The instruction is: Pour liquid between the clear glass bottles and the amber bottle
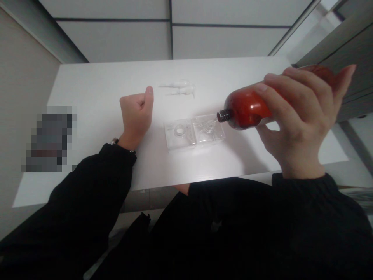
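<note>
My right hand (300, 112) is wrapped round an amber bottle (247, 107), which is tipped steeply with its uncapped black-looking threaded neck pointing down to the left. The bottle mouth is over the right compartment of a clear plastic box (180, 144) with two compartments. Clear liquid appears to run from the mouth into that compartment. In the left compartment a round, ring-like shape shows. My left hand (136, 114) is closed in a fist at the table, left of the box, thumb on top; nothing shows in it.
Two pale pump heads (180, 91) with long tubes lie on the white table (99, 81) behind the box. A dark pixelated object (49, 136) is at the left of the table. Light panels (116, 39) stand behind the far edge.
</note>
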Tool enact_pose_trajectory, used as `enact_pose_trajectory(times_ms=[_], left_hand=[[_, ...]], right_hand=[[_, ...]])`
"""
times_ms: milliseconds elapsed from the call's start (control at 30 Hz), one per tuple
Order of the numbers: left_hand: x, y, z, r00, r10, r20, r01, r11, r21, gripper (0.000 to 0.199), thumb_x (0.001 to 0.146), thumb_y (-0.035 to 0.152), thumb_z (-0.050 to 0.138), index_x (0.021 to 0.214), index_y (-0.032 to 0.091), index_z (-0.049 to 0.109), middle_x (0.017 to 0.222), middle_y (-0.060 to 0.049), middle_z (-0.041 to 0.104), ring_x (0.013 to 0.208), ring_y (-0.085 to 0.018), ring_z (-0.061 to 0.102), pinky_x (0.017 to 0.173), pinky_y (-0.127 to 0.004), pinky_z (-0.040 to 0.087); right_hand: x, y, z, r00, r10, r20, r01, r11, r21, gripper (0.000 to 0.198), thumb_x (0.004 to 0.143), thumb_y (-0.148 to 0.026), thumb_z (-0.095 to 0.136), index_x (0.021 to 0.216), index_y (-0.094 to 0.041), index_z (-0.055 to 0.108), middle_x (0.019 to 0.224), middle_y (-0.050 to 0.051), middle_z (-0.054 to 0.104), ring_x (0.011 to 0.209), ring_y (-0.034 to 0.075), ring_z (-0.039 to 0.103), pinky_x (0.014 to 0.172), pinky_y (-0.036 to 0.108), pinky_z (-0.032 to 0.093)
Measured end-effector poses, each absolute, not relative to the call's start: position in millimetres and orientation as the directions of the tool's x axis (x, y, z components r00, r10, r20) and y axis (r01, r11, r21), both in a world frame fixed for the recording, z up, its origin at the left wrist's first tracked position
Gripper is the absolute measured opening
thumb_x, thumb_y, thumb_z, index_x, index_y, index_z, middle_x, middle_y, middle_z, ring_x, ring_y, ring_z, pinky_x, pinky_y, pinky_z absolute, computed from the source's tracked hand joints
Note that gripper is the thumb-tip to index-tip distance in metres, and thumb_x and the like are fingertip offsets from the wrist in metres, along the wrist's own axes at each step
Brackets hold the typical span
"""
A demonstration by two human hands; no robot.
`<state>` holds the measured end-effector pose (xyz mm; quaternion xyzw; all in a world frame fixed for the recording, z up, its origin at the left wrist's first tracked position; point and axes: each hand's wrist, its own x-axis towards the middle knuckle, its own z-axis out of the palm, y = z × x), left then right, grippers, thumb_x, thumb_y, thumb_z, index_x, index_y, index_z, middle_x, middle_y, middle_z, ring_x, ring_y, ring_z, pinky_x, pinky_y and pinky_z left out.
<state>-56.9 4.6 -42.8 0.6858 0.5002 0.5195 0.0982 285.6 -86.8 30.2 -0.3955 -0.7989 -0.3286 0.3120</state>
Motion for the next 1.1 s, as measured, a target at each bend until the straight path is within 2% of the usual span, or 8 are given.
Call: enact_pose_trajectory(times_ms=[200,300,433,633,900,1100], left_hand=[[-57.0,4.6,-41.3,-0.037,0.781,0.623,0.584,-0.489,0.647,0.072,0.106,0.053,0.053,0.050,0.021,0.019,0.047,0.004,0.015,0.046,-0.009,0.014,0.055,-0.042,0.011],[-57.0,4.8,-40.9,-0.033,0.780,0.625,0.603,-0.483,0.635,0.072,0.106,0.052,0.050,0.049,0.022,0.018,0.046,0.004,0.014,0.044,-0.009,0.014,0.054,-0.042,0.011],[-55.8,3.4,-40.2,-0.044,0.784,0.619,0.589,-0.480,0.650,0.072,0.104,0.049,0.057,0.050,0.021,0.020,0.047,0.004,0.015,0.045,-0.009,0.014,0.055,-0.043,0.011],[-54.9,3.1,-40.5,-0.052,0.797,0.601,0.595,-0.459,0.660,0.074,0.105,0.059,0.051,0.049,0.022,0.019,0.048,0.005,0.015,0.045,-0.009,0.014,0.055,-0.041,0.011],[-53.9,2.6,-39.8,-0.060,0.782,0.620,0.582,-0.477,0.658,0.072,0.104,0.053,0.054,0.049,0.022,0.020,0.046,0.004,0.015,0.045,-0.010,0.014,0.054,-0.042,0.011],[-53.0,1.7,-38.2,-0.049,0.781,0.623,0.570,-0.490,0.659,0.072,0.104,0.055,0.052,0.049,0.022,0.018,0.047,0.004,0.015,0.045,-0.011,0.014,0.053,-0.042,0.010]], right_hand=[[286.3,-86.0,31.2,-0.506,0.416,0.755,0.831,0.471,0.297,0.062,0.096,-0.018,0.067,0.155,-0.033,0.052,0.142,0.002,0.069,0.136,0.025,0.065,0.125,0.070,0.040],[286.1,-85.0,31.5,-0.498,0.412,0.763,0.836,0.461,0.297,0.065,0.094,-0.017,0.069,0.155,-0.034,0.052,0.142,0.001,0.070,0.135,0.025,0.066,0.126,0.067,0.041],[287.5,-83.5,31.8,-0.505,0.394,0.768,0.834,0.453,0.316,0.070,0.092,-0.016,0.071,0.156,-0.036,0.050,0.140,0.002,0.071,0.132,0.027,0.068,0.121,0.072,0.043],[289.3,-84.2,33.5,-0.521,0.392,0.758,0.820,0.478,0.316,0.070,0.090,-0.012,0.072,0.154,-0.032,0.053,0.139,0.005,0.071,0.133,0.028,0.067,0.120,0.075,0.042],[286.7,-82.9,30.3,-0.504,0.396,0.767,0.832,0.461,0.309,0.064,0.098,-0.023,0.064,0.158,-0.039,0.048,0.142,0.000,0.070,0.134,0.026,0.066,0.123,0.071,0.041],[286.7,-84.2,30.1,-0.507,0.389,0.769,0.821,0.491,0.292,0.058,0.101,-0.029,0.060,0.157,-0.035,0.050,0.142,0.003,0.069,0.135,0.028,0.065,0.125,0.071,0.039]])
